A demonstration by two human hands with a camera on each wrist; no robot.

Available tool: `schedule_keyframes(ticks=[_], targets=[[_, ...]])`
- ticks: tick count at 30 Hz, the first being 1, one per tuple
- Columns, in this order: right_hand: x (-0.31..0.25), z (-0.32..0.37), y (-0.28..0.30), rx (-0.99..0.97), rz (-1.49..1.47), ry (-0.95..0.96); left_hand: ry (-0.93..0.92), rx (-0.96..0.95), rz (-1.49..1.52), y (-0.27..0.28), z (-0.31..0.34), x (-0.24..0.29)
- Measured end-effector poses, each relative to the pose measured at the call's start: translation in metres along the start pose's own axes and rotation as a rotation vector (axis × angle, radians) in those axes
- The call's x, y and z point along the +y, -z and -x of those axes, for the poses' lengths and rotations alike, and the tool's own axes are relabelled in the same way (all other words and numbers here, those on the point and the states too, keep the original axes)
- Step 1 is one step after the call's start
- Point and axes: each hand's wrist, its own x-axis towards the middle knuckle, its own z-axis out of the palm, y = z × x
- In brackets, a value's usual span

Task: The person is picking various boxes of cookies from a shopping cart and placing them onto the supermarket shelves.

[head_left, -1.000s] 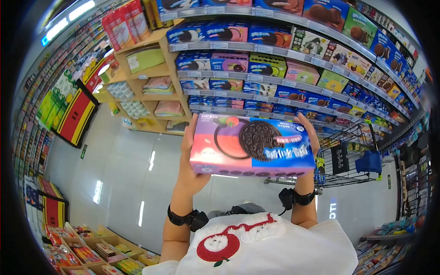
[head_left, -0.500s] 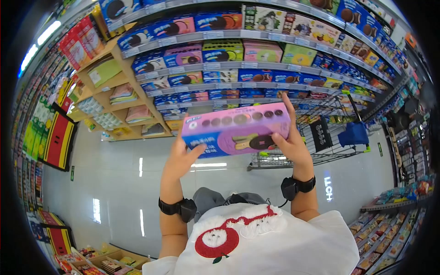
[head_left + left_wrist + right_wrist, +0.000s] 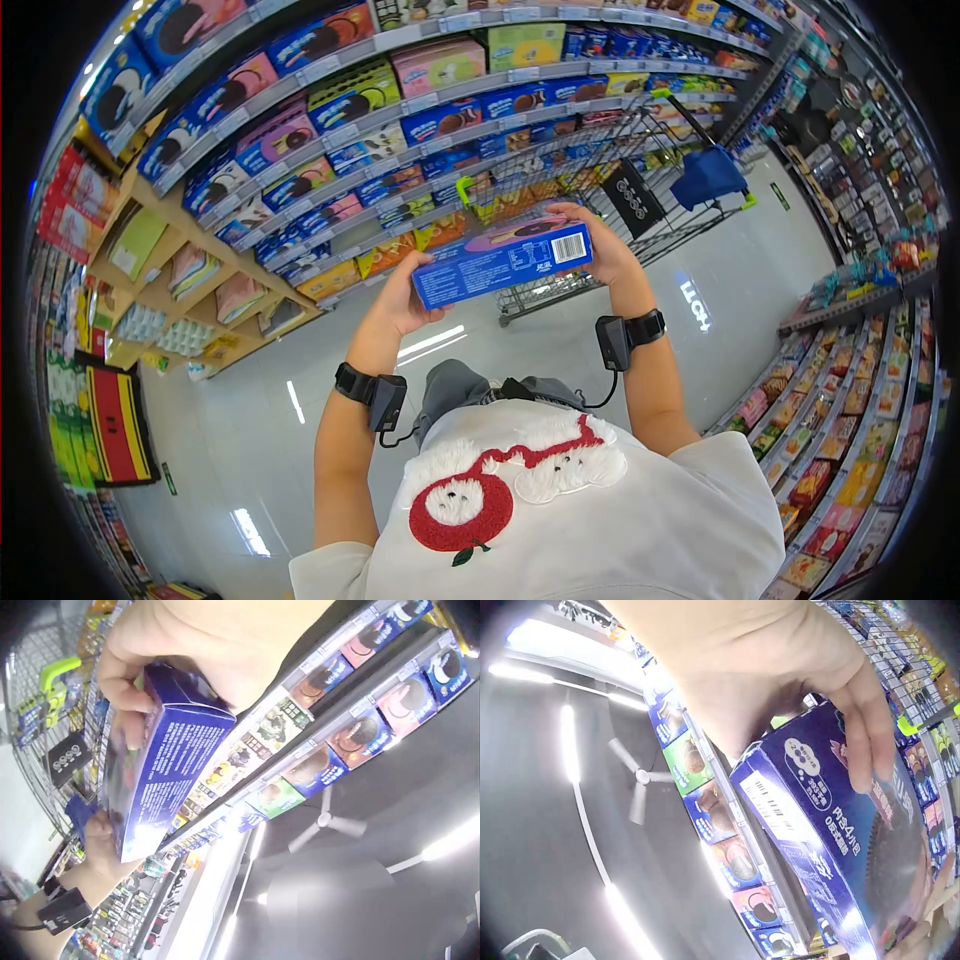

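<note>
Between both hands is a cookie box, its blue long side with small print and a white barcode facing up in the head view. My left hand grips the box's left end, and my right hand grips its right end. In the left wrist view the left hand's fingers curl over one end of the blue box. The right wrist view shows the right hand's fingers across the front face of the box, which bears a dark sandwich cookie picture.
A wire shopping cart with a blue pouch stands just beyond the box. Shelves of cookie boxes curve behind it. A wooden shelf unit stands at left, packaged snacks at lower right.
The box has been turned over in both hands, from its big cookie picture past a purple side to the blue barcode side. The head view has swung right, bringing the cart closer to the centre.
</note>
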Motion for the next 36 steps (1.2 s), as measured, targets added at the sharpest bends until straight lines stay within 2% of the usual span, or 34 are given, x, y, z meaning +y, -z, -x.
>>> schedule_keyframes(ticks=[5, 8, 13, 16, 25, 30, 36], targets=[[-0.011, 0.018, 0.012, 0.031, -0.053, 0.062, 0.105, -0.095, 0.027, -0.018, -0.017, 0.007], [-0.022, 0.029, 0.009, 0.131, -0.024, 0.075, 0.142, -0.147, 0.011, -0.031, -0.015, 0.017], [-0.036, 0.043, -0.001, 0.079, 0.124, 0.192, 0.198, -0.065, -0.077, -0.047, 0.0, 0.042], [-0.038, 0.049, -0.008, -0.02, 0.151, 0.256, 0.206, -0.117, -0.105, -0.042, 0.012, 0.064], [-0.052, 0.051, -0.024, -0.061, 0.167, 0.346, 0.138, -0.044, -0.084, -0.058, 0.048, 0.083], [-0.06, 0.052, -0.032, -0.079, 0.125, 0.346, 0.052, 0.091, 0.024, -0.073, 0.066, 0.078], [-0.065, 0.053, -0.037, -0.105, 0.092, 0.416, -0.03, 0.137, 0.064, -0.092, 0.085, 0.067]])
